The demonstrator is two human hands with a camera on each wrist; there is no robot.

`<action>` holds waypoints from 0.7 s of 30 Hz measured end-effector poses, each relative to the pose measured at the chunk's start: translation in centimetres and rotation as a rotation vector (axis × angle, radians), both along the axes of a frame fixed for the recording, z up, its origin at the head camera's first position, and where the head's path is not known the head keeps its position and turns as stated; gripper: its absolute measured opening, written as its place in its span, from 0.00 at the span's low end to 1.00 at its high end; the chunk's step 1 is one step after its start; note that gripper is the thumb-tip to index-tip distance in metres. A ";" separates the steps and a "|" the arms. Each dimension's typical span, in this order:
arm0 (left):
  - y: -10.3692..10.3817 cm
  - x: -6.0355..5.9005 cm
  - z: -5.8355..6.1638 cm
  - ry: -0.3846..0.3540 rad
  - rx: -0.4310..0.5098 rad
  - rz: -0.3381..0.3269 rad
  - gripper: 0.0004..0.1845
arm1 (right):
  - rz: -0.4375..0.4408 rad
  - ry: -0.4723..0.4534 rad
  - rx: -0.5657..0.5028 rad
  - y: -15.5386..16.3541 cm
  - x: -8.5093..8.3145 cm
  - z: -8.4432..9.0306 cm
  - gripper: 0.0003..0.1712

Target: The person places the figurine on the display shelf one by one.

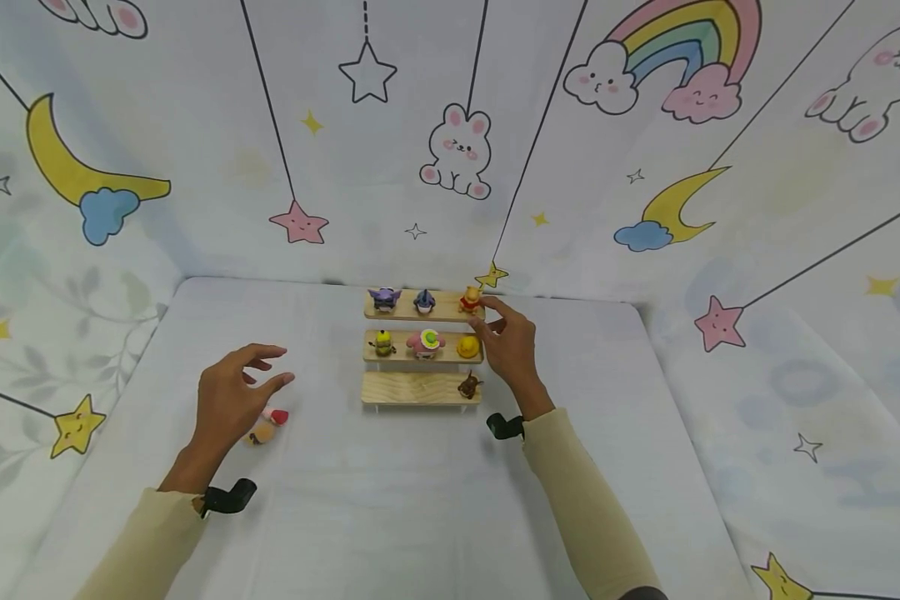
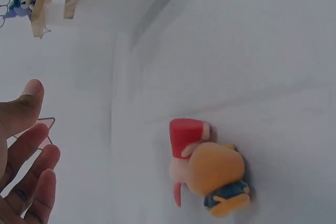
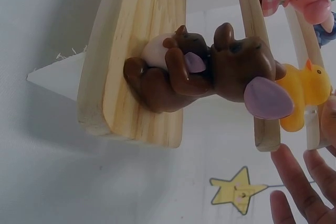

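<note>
A three-tier wooden shelf [image 1: 417, 388] stands mid-table. Its top tier carries a purple figure [image 1: 384, 297], a blue one [image 1: 423, 301] and a yellow-and-red bear [image 1: 470, 300]. My right hand [image 1: 482, 315] is beside that bear with its fingers loosely spread, holding nothing; its fingertips [image 3: 294, 182] show straight in the right wrist view. A brown figure [image 3: 205, 72] sits on the bottom tier, a yellow duck [image 3: 304, 90] above it. My left hand [image 1: 283, 367] hovers, fingers spread, over a small orange-and-red figure [image 2: 210, 169] lying on its side on the table.
The middle tier also holds a yellow figure [image 1: 382, 342] and a pink one [image 1: 426, 342]. A white cloth [image 1: 390, 500] covers the table, and cartoon-print fabric walls [image 1: 450, 150] close it in on three sides.
</note>
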State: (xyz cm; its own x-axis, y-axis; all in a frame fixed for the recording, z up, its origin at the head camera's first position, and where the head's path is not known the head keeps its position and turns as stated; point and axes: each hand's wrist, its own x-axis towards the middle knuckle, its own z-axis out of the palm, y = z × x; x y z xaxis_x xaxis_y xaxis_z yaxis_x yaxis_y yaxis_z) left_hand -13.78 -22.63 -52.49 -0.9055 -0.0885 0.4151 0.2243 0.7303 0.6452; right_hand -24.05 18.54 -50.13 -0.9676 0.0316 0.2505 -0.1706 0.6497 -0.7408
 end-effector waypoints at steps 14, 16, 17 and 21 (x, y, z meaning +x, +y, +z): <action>-2.4 2.1 -2.0 -0.046 -0.019 0.042 0.21 | 0.009 0.011 0.007 0.1 0.0 -0.1 0.26; -2.7 2.3 -2.5 -0.062 -0.026 0.043 0.21 | 0.010 0.012 0.009 0.1 0.0 -0.1 0.27; -2.9 2.4 -2.9 -0.072 -0.029 0.044 0.21 | 0.011 0.014 0.008 0.1 -0.1 -0.1 0.27; -3.4 2.9 -4.2 -0.106 -0.044 0.060 0.19 | 0.012 0.020 0.006 0.1 0.0 -0.1 0.27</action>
